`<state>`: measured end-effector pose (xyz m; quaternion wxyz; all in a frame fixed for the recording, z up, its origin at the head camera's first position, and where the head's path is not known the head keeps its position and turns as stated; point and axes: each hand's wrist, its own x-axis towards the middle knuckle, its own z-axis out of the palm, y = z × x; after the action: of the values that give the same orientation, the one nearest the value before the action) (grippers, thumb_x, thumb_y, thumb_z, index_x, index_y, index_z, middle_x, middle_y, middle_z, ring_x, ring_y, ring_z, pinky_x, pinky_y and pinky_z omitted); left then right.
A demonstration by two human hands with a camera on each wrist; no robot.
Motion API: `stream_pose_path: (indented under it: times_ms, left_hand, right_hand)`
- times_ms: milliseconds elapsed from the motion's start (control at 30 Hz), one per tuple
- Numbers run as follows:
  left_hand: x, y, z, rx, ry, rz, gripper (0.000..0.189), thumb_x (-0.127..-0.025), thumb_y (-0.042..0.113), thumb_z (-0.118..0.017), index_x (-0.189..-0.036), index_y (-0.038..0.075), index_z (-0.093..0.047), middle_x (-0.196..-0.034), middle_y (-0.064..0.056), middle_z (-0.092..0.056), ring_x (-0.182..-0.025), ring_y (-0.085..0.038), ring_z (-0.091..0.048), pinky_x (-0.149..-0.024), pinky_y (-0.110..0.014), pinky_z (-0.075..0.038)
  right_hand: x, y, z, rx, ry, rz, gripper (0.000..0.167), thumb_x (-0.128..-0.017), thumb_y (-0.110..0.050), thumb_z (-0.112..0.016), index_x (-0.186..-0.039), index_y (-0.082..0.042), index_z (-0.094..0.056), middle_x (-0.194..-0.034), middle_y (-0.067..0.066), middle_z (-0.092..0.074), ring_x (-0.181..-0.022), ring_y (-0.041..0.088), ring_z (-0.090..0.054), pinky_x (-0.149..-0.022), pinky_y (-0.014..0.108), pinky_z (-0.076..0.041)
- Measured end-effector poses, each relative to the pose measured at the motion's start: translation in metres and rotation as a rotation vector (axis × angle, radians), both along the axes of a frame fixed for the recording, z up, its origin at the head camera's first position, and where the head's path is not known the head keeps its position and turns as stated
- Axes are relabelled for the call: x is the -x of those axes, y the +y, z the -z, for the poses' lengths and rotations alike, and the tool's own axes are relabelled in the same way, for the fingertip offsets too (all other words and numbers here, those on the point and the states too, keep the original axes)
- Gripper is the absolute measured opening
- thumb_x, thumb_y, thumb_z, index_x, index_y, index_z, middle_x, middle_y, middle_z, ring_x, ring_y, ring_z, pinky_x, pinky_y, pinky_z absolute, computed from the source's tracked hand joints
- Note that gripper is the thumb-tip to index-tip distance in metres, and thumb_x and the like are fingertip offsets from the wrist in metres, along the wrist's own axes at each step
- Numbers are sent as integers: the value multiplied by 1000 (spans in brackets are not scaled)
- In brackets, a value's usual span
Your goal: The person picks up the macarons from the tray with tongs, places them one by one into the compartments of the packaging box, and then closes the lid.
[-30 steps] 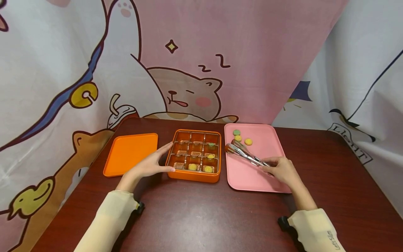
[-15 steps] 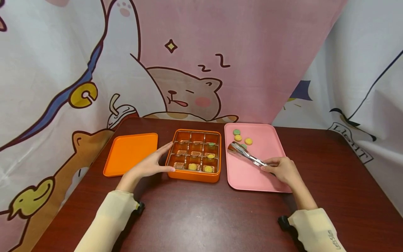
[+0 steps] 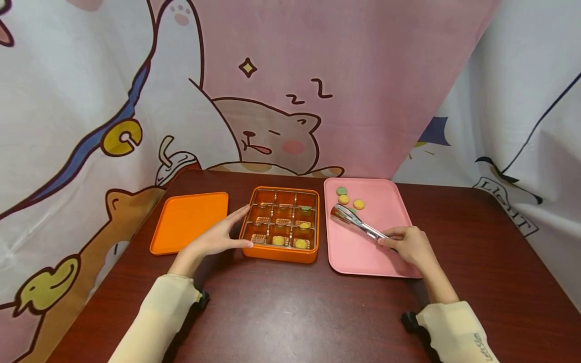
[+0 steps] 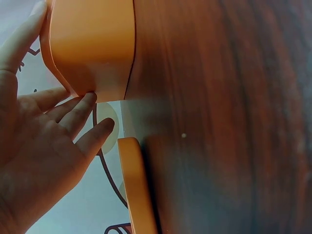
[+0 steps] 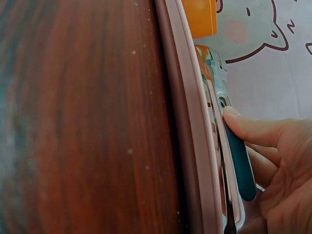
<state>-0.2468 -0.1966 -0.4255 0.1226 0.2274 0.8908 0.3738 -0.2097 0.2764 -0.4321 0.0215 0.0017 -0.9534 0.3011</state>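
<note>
My left hand [image 3: 217, 236] has fingers and thumb spread, touching the left side of an orange box [image 3: 279, 255]. In the left wrist view its fingertips meet the orange wall [image 4: 92, 39]. My right hand [image 3: 410, 244] pinches metal tongs [image 3: 363, 227] by their handle, whose dark teal grip [image 5: 240, 161] shows in the right wrist view. The tongs slant across a pink tray [image 3: 363, 259], their tips toward the box. Just behind the tips, a green cookie [image 3: 353, 210] is partly hidden. Beyond it lie two yellow cookies [image 3: 359, 204] and another green cookie [image 3: 341, 191].
The box has a clear brown divided insert; yellow cookies [image 3: 301, 244] sit in some near and right compartments, and a green cookie [image 3: 306, 207] at the far right. An orange lid [image 3: 188, 222] lies left on the dark wooden table [image 3: 290, 312]. A printed curtain [image 3: 363, 91] hangs behind.
A second ago both arms of the tongs showed side by side over the green cookie; now they overlap, and that cookie shows behind the tips. The tips have shifted slightly right. My left hand has stayed.
</note>
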Motion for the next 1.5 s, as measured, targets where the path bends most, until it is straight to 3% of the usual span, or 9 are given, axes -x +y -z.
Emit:
stream_pose_path:
  times_ms: [300, 533, 833, 1500]
  left_hand:
    - [-1, 0, -1, -8, -8, 0, 99, -86, 33, -78, -161, 11, -17, -168, -14, -13, -152, -41, -19, -118, -67, -20]
    - [0, 0, 0, -1, -3, -2, 100, -86, 36, -78, -161, 11, -17, -168, -13, -13, -152, -41, -20, -118, -66, -20]
    - [1, 1, 0, 9, 0, -1, 101, -85, 37, -78, -161, 11, -17, -168, -13, -13, -152, -41, -20, -118, -66, -21]
    - [0, -1, 1, 5, 3, -1, 99, -86, 35, -78, -161, 11, -17, -168, -13, -14, -152, -41, -20, -118, -66, -21]
  right_hand:
    - [-1, 0, -4, 29, 15, 19, 26, -86, -21, -79, -102, -2, -78, -92, 16, -78, -80, 12, -65, -63, 26, -44]
    - [-1, 0, -13, 25, 58, 22, 26, -85, -23, -79, -102, -4, -79, -90, 14, -78, -79, 13, -63, -61, 24, -42]
    - [-1, -1, -23, 71, 102, 8, 23, -87, -18, -78, -104, -1, -78, -80, 11, -78, -64, -2, -58, -54, 20, -43]
    - [-2, -26, -39, 135, 132, -23, 21, -88, -14, -75, -105, 0, -77, -83, 15, -77, -72, 19, -70, -57, 20, -52]
